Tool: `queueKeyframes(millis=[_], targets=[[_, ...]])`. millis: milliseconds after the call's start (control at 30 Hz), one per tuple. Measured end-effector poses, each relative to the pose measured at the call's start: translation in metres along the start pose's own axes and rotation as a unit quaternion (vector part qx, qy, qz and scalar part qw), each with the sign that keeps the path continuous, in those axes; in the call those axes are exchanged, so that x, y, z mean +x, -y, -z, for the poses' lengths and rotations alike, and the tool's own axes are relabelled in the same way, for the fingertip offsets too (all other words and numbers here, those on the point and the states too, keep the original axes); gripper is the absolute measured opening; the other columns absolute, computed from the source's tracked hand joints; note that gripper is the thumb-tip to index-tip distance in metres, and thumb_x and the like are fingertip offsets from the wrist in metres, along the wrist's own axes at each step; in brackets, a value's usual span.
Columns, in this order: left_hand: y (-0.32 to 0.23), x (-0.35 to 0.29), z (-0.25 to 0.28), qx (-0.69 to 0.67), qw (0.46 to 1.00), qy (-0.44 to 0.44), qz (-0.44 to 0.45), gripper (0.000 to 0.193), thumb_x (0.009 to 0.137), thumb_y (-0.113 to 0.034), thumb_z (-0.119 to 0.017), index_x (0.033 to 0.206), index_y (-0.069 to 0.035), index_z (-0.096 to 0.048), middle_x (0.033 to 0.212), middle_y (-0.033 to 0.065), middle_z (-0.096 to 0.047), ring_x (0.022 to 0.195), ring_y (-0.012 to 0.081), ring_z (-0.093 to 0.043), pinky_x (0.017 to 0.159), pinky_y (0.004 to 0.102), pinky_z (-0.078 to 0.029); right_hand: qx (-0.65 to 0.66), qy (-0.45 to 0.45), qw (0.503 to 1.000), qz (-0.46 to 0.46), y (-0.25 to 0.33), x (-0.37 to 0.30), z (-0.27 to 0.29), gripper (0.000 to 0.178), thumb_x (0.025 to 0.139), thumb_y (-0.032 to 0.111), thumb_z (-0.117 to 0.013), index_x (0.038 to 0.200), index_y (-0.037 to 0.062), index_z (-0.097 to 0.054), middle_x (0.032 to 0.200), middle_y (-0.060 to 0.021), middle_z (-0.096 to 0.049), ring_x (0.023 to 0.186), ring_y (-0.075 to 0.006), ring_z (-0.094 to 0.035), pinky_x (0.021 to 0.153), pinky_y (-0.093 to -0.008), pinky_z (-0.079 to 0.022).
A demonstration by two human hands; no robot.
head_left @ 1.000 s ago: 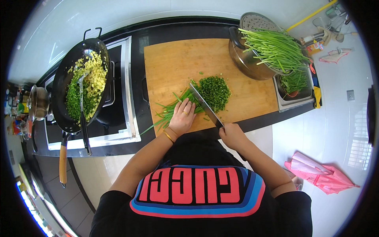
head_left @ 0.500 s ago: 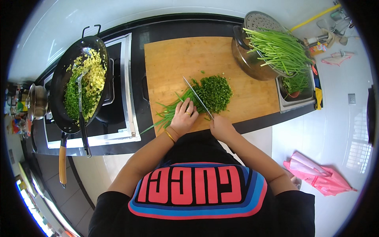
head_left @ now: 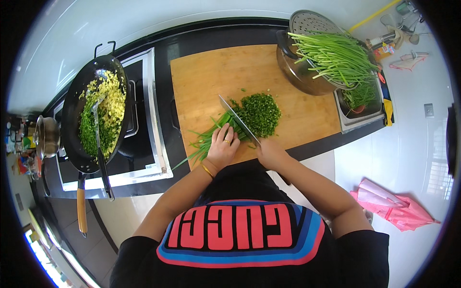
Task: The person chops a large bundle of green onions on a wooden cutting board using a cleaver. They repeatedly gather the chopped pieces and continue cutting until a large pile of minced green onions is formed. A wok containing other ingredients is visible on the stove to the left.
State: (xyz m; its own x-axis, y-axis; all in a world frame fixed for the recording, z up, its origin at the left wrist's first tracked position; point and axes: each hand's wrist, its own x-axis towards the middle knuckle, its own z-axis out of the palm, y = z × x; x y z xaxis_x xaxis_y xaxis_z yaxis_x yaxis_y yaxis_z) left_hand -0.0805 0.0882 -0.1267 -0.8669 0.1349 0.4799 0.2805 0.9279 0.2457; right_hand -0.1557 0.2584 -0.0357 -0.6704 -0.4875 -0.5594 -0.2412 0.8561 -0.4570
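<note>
My left hand presses down on a bunch of long green chives, its fingers curled over the stalks beside the blade. In my right hand is the handle of a knife, whose blade slants up and left across the chives' cut ends. Just right of the blade lies a heap of finely chopped chives. All of this rests on a wooden cutting board. My fingers hide most of the knife's handle and part of the bunch.
A wok on the left stove holds chopped greens, yellow bits and a spatula. Whole chives lie across a large steel pot at the back right. Beside it is a small sink; a saucepan stands far left.
The view has shifted slightly. The knife and both hands keep nearly the same place on the chives, with the blade lying a little flatter.
</note>
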Motion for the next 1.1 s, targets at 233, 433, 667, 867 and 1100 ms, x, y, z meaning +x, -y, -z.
queueKeyframes(millis=[233,433,667,867,1100], targets=[[0.000,0.002,-0.001,0.005,1.000,0.001,-0.003,0.018,0.077,-0.009,-0.057,0.092,0.000,-0.059,0.108,0.0194,-0.055,0.111,0.0357,-0.049,0.090,0.0495,-0.042,0.006,-0.059,0.998,0.008,0.019,0.022,-0.011,0.022,0.084,0.014,-0.047,0.090,-0.0051,-0.056,0.080,-0.0289,-0.060,0.078,-0.0431,-0.060,0.072,-0.0494,-0.047],[0.000,0.002,0.000,0.009,1.000,-0.005,-0.003,0.017,0.076,-0.008,-0.058,0.090,0.000,-0.059,0.107,0.0192,-0.055,0.110,0.0353,-0.050,0.089,0.0488,-0.043,0.012,-0.050,0.998,0.045,-0.015,0.006,-0.016,0.020,0.084,0.013,-0.050,0.090,-0.0040,-0.058,0.077,-0.0270,-0.062,0.075,-0.0424,-0.061,0.069,-0.0491,-0.049],[-0.001,0.003,0.001,0.015,1.000,-0.011,-0.009,0.016,0.076,-0.008,-0.060,0.090,-0.001,-0.060,0.106,0.0184,-0.056,0.109,0.0342,-0.051,0.089,0.0482,-0.043,0.054,-0.082,0.993,0.065,-0.007,0.033,-0.011,0.021,0.085,0.017,-0.050,0.086,-0.0031,-0.057,0.076,-0.0250,-0.061,0.073,-0.0419,-0.061,0.068,-0.0485,-0.048],[0.000,0.001,0.000,0.020,1.000,-0.019,-0.005,0.018,0.077,-0.008,-0.059,0.093,-0.001,-0.060,0.106,0.0178,-0.056,0.110,0.0341,-0.050,0.090,0.0481,-0.043,0.096,-0.073,0.992,0.033,-0.001,-0.004,0.016,0.022,0.085,0.018,-0.049,0.081,-0.0031,-0.056,0.077,-0.0256,-0.060,0.075,-0.0425,-0.059,0.069,-0.0492,-0.046],[-0.001,0.001,0.001,-0.001,1.000,-0.024,0.000,0.019,0.077,-0.008,-0.059,0.094,0.000,-0.059,0.107,0.0186,-0.055,0.111,0.0349,-0.050,0.090,0.0488,-0.043,0.005,-0.029,0.999,0.028,0.000,-0.040,0.027,0.024,0.085,0.016,-0.048,0.077,-0.0064,-0.055,0.076,-0.0287,-0.059,0.076,-0.0447,-0.058,0.071,-0.0498,-0.045]])
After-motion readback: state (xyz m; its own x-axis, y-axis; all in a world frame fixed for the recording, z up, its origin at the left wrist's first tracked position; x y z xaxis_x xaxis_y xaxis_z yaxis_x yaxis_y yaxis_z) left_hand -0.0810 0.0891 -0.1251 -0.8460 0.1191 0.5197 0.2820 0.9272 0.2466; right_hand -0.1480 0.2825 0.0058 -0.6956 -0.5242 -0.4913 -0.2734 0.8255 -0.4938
